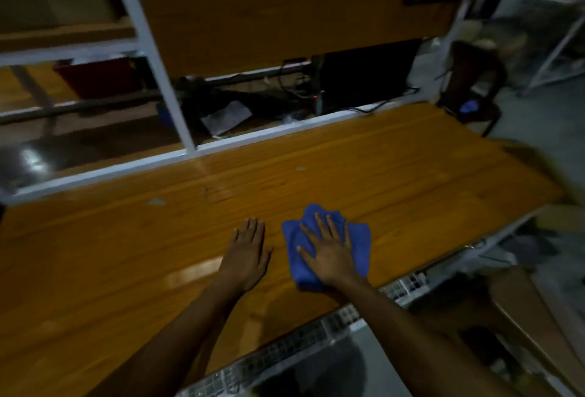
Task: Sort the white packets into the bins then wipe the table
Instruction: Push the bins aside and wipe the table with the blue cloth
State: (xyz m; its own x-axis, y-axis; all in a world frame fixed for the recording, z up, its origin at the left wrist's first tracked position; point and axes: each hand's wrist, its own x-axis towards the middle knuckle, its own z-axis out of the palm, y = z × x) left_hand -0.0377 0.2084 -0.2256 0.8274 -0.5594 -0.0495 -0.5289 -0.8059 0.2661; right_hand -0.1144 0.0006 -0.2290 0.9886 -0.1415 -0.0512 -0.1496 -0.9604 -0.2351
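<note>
Dim light, whole view blurred. Your right hand (329, 249) lies flat, palm down, fingers spread, pressing on a blue cloth (327, 246). Nothing is clenched: the hand bears down on the cloth and does not pinch it. The cloth is bunched and folded, and shows past your fingertips at 12 o'clock and past the hand at 3 and 9 o'clock.

Your left hand (245, 254) lies flat on the table (126, 254) just beside the cloth, at its 9 o'clock, fingers straight and close together, holding nothing. The hand and the cloth stand apart, a strip of bare wood between them.

The table is orange-brown wood with a glossy grain, and both forearms reach in over its near edge from 6 o'clock. Two small pale marks sit on the wood, one at 11 o'clock from your left hand (156, 202), one at 12 o'clock from the cloth (300, 168); too blurred to tell what they are.

A white frame (152, 61) runs along the far edge at 12 o'clock. Behind it, at 10 o'clock, a red bin (98, 75) holds something pale on top; contents not clear. A dark chair (471, 86) stands at 2 o'clock, off the table.
</note>
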